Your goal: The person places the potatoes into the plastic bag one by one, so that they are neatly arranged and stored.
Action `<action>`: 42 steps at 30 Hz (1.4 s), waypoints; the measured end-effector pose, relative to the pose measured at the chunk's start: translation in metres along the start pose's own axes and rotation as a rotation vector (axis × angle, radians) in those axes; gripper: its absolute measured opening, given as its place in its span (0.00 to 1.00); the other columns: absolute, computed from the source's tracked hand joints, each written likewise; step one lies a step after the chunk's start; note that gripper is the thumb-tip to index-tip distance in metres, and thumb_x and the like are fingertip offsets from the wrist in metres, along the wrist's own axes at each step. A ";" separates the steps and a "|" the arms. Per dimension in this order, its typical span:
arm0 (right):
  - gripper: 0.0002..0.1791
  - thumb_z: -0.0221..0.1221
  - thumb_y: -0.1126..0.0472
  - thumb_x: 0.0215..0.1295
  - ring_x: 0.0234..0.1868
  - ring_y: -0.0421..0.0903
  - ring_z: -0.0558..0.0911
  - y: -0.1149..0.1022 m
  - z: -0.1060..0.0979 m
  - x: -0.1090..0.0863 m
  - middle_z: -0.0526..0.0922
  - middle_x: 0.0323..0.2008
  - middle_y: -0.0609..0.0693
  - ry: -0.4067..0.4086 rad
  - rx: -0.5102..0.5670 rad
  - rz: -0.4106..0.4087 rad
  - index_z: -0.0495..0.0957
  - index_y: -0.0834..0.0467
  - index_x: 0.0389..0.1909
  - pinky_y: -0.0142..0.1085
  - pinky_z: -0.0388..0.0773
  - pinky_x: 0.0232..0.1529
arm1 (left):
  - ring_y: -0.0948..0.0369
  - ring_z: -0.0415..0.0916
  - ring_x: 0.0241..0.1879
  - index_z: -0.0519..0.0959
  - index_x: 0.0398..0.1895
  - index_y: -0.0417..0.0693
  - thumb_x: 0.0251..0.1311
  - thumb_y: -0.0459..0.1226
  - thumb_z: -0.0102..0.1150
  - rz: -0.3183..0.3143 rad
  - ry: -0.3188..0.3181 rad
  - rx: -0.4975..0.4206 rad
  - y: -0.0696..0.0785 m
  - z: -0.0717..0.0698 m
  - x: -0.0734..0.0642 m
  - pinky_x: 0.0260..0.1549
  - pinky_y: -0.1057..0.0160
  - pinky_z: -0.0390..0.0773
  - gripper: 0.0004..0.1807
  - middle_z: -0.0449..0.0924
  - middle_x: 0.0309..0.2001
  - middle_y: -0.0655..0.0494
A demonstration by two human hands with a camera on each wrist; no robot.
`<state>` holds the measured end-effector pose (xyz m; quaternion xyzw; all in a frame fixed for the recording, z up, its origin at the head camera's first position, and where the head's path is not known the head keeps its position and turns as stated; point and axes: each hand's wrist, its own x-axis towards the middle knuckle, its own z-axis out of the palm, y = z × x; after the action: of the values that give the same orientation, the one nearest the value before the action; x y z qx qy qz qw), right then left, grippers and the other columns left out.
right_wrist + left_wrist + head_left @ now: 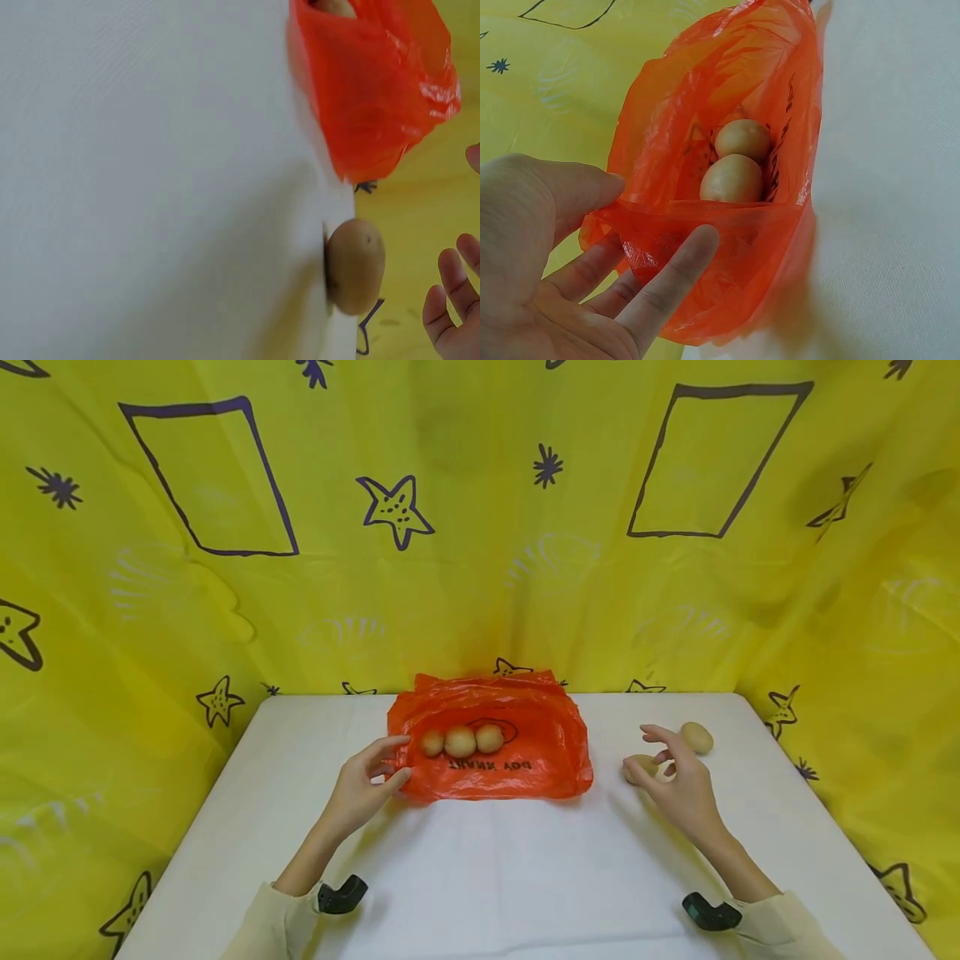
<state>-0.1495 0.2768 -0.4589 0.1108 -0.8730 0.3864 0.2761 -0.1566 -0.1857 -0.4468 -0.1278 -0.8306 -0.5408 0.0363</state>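
A red plastic bag point(540, 772) with dark printed lettering lies with its mouth spread, and three potatoes point(460, 742) sit in a row inside it. At the bag's left side is my left hand point(367, 781), its fingers spread apart. In the left wrist view, fingertips point(705, 240) lie against the bag's rim and outer wall, and two of the potatoes point(733, 178) show. Over to the right, my right hand point(682, 785) hovers with parted fingers above a potato point(640, 768), partly covering it. The right wrist view shows a gap between the fingers point(454, 274) and a potato point(356, 266).
Another potato point(697, 738) lies on the white tabletop point(495, 877), just beyond the right hand. A yellow patterned curtain point(480, 593) encloses the back and both sides. Each wrist wears a small black device.
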 end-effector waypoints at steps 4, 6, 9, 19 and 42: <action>0.33 0.75 0.68 0.55 0.35 0.49 0.76 0.010 -0.006 -0.004 0.83 0.50 0.57 -0.026 -0.026 0.061 0.76 0.61 0.63 0.29 0.71 0.34 | 0.45 0.85 0.42 0.78 0.64 0.42 0.63 0.29 0.68 0.011 0.006 -0.009 -0.001 0.000 -0.001 0.34 0.68 0.84 0.25 0.83 0.55 0.38; 0.33 0.75 0.65 0.57 0.36 0.50 0.76 0.014 -0.009 -0.006 0.82 0.52 0.59 -0.048 -0.053 0.094 0.75 0.60 0.64 0.30 0.71 0.34 | 0.47 0.84 0.42 0.78 0.64 0.43 0.63 0.28 0.68 0.019 0.009 -0.011 -0.002 0.000 -0.001 0.34 0.68 0.84 0.25 0.83 0.54 0.39; 0.33 0.74 0.62 0.59 0.37 0.52 0.77 0.019 -0.011 -0.008 0.80 0.55 0.61 -0.089 -0.082 0.131 0.73 0.60 0.65 0.31 0.72 0.34 | 0.47 0.84 0.42 0.78 0.63 0.43 0.63 0.28 0.68 0.024 0.008 -0.020 -0.002 0.000 0.000 0.35 0.68 0.84 0.24 0.83 0.53 0.39; 0.39 0.73 0.58 0.61 0.38 0.58 0.80 0.029 -0.013 -0.009 0.74 0.58 0.70 -0.208 -0.089 0.213 0.67 0.64 0.69 0.32 0.76 0.33 | 0.47 0.84 0.41 0.77 0.64 0.42 0.63 0.28 0.68 0.012 0.003 -0.022 -0.002 0.001 0.000 0.34 0.68 0.84 0.25 0.83 0.53 0.40; 0.33 0.70 0.54 0.64 0.40 0.56 0.75 0.037 0.001 -0.011 0.75 0.54 0.69 -0.320 -0.145 0.336 0.69 0.63 0.64 0.41 0.70 0.37 | 0.47 0.84 0.45 0.77 0.64 0.43 0.64 0.28 0.68 0.006 -0.003 -0.008 -0.003 0.001 0.001 0.40 0.69 0.84 0.25 0.82 0.55 0.40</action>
<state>-0.1557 0.3013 -0.4883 0.0037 -0.9372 0.3410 0.0733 -0.1579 -0.1860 -0.4498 -0.1312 -0.8281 -0.5437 0.0362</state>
